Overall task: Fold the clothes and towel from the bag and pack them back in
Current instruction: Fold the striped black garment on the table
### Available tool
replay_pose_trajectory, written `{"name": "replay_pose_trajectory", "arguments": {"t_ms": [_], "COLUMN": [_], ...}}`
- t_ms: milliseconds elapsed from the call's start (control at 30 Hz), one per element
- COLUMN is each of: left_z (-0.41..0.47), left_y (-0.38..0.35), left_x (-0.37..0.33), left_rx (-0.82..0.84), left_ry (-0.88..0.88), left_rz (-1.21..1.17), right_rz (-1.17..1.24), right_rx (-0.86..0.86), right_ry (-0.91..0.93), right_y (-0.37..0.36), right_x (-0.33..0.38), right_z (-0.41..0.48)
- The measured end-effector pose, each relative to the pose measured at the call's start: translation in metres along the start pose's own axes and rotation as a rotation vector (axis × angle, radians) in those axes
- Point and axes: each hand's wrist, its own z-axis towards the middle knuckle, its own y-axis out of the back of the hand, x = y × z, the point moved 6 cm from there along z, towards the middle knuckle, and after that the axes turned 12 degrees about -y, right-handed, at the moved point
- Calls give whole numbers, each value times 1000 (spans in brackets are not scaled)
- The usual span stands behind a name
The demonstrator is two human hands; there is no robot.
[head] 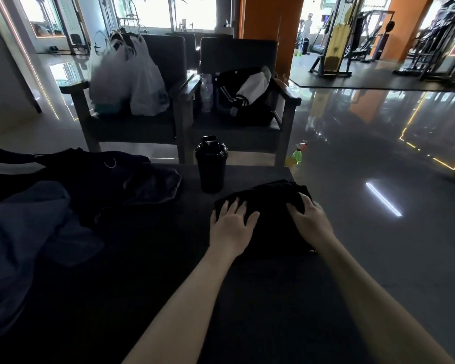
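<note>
A black garment (269, 206), folded into a compact bundle, lies near the right edge of the dark table (168, 258). My left hand (231, 224) lies flat on its left part with fingers spread. My right hand (309, 222) rests on its right part, fingers bent over the cloth's far edge. To the left, a dark bag (90, 177) lies open beside a blue towel (24, 232) that is spread loosely over the table's left side. A dark grey piece of cloth (153, 185) lies by the bag.
A black shaker bottle (211, 164) stands just beyond the garment. Two dark armchairs (184, 101) behind the table hold white plastic bags (132, 74), a water bottle and a black-and-white jacket (244, 93). A green spray bottle (298, 153) stands on the glossy floor to the right.
</note>
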Motion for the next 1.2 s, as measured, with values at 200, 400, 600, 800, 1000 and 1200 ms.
{"name": "replay_pose_trajectory", "arguments": {"t_ms": [200, 400, 600, 800, 1000, 1200], "left_z": [2, 4, 3, -6, -11, 2], "left_y": [-2, -3, -2, 18, 19, 12], "left_x": [0, -1, -4, -25, -78, -76], "left_rx": [-18, -67, -42, -143, 57, 343], "left_ry": [-17, -86, -117, -130, -313, -106], "left_rz": [20, 127, 154, 410, 343, 363], "right_rz": [139, 368, 516, 574, 524, 564], "right_rx": [-15, -64, -78, -14, 223, 377], "right_ry": [36, 64, 30, -38, -162, -329], "right_y": [-4, -9, -14, -5, 20, 35], "right_x": [-6, -17, -23, -19, -8, -13], "right_z": [1, 9, 0, -29, -28, -31]}}
